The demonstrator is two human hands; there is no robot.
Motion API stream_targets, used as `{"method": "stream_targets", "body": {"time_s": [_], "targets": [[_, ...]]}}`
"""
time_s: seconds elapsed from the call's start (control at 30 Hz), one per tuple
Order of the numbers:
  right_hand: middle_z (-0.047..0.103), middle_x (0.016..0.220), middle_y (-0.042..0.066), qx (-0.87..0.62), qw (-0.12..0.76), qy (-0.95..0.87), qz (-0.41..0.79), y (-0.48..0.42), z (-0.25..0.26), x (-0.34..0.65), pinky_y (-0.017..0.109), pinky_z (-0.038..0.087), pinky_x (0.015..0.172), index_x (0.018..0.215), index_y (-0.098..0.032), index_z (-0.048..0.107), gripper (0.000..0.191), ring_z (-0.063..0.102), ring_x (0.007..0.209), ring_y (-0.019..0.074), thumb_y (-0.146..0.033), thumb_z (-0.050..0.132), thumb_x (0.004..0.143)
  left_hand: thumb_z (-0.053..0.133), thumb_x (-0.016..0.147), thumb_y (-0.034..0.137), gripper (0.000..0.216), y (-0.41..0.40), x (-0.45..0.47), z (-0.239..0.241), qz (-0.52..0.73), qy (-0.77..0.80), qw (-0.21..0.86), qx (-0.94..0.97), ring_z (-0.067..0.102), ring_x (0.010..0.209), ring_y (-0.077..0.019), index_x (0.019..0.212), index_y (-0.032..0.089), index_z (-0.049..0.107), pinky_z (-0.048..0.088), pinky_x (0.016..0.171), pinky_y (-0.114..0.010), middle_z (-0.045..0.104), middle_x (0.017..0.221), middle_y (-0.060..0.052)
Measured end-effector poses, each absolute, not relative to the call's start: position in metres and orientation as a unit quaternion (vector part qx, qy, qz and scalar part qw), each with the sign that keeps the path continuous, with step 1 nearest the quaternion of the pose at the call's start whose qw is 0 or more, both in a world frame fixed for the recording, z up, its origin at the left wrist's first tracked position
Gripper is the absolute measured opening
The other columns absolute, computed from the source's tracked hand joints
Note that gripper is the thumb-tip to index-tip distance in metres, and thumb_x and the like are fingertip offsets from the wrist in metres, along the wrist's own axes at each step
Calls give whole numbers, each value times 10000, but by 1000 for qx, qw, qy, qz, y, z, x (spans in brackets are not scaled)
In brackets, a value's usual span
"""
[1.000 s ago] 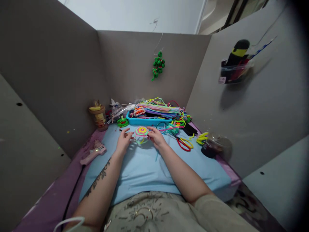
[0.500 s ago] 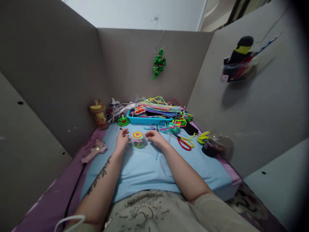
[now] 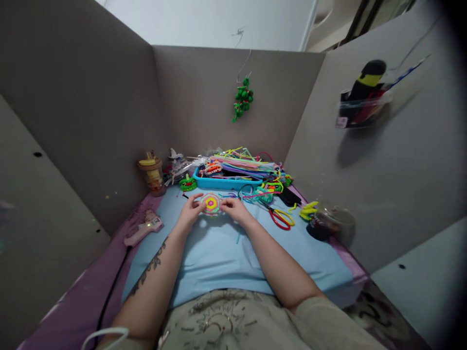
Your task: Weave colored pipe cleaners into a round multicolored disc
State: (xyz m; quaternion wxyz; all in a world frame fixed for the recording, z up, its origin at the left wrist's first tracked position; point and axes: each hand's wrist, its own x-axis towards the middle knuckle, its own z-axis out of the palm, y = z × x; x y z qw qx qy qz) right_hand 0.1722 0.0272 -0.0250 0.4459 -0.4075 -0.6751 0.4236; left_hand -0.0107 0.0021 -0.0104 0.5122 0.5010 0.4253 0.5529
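A round pipe-cleaner craft (image 3: 211, 204), with concentric rings of yellow, pink, orange and pale green, is tilted so its patterned top faces me. My left hand (image 3: 191, 213) grips its left edge between thumb and fingers. At the opposite edge, my right hand (image 3: 235, 210) pinches the rim with its fingertips. The underside of the craft is mostly hidden. Behind both hands stands a blue tray (image 3: 228, 183) heaped with colourful pipe cleaners (image 3: 241, 163).
Red-and-yellow-handled scissors (image 3: 280, 218) lie right of my right hand, near a black phone-like object (image 3: 290, 197). A pink glue gun (image 3: 144, 232) with a black cord rests at left. A dark-based clear container (image 3: 323, 223) stands at right. Grey panels (image 3: 233, 63) surround the table.
Both hands have closed in from beside the craft and taken hold of its edges. Its top has tipped up towards me. The view has shifted slightly.
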Motion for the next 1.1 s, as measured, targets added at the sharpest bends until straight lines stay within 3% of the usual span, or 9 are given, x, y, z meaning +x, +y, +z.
{"method": "stream_targets", "body": {"time_s": [0.13, 0.37, 0.5, 0.6, 0.73, 0.83, 1.1], "targets": [[626, 731, 22, -400, 514, -651, 390, 31, -22, 172, 245, 418, 620, 729, -156, 639, 154, 543, 661, 133, -274, 577, 652, 761, 562, 231, 693, -8, -10, 2, 538, 341, 607, 475, 621, 737, -182, 1191, 196, 473, 491, 619, -267, 640, 890, -66], [607, 691, 30, -525, 640, -503, 249, 52, -14, 230, 252, 399, 585, 801, -142, 615, 256, 514, 617, 141, -333, 486, 690, 666, 617, 55, 452, 8, -23, 4, 716, 310, 571, 255, 622, 819, -161, 1012, 249, 566, 524, 668, -273, 619, 995, -24], [599, 646, 27, -622, 467, -603, 175, 60, -22, 252, 252, 377, 604, 663, -166, 578, 140, 526, 630, 153, -301, 542, 651, 603, 656, 16, 369, 13, -26, 3, 737, 298, 570, 209, 628, 787, -152, 958, 225, 576, 525, 626, -248, 624, 957, -31], [598, 659, 25, -676, 346, -634, 145, 59, -30, 244, 252, 350, 579, 707, -187, 561, 161, 521, 618, 158, -329, 587, 635, 598, 657, 5, 330, 13, -24, 1, 723, 311, 581, 206, 629, 721, -138, 922, 201, 579, 520, 587, -231, 621, 919, -34], [602, 689, 31, -708, 275, -637, 132, 57, -37, 226, 247, 329, 571, 733, -200, 551, 152, 523, 631, 163, -231, 605, 594, 575, 652, -30, 310, 14, -23, -1, 717, 326, 586, 192, 628, 676, -130, 880, 179, 566, 518, 567, -221, 627, 848, -32], [589, 652, 10, -686, 344, -625, 146, 62, -40, 225, 232, 335, 565, 680, -194, 544, 102, 519, 614, 147, -161, 548, 583, 555, 667, -36, 285, 14, -23, -1, 718, 318, 593, 179, 632, 674, -138, 862, 172, 561, 526, 566, -236, 634, 830, -37], [473, 418, -58, -596, 615, -451, 251, 65, -24, 247, 223, 348, 466, 622, -181, 554, 80, 463, 440, 113, -224, 549, 555, 522, 698, -43, 249, 12, -24, 1, 726, 302, 598, 154, 633, 646, -140, 835, 161, 561, 531, 548, -246, 643, 790, -40]]}}
